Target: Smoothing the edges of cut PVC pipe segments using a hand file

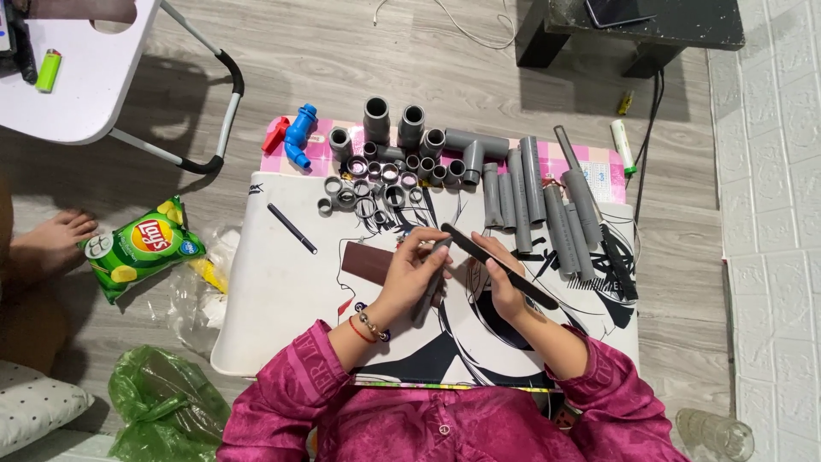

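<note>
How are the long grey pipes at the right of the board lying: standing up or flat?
Flat. The grey pipes lie on their sides in a row on the board, long sides showing, beyond the right hand holding the black file.

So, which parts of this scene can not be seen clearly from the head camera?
- Grey pipe piece in the left hand: its middle is covered by the fingers.
- Black file in the right hand: its surface is too small to read.
- Brown flat piece: partly behind the left hand.
- Glass jar: cut by the bottom edge.
</note>
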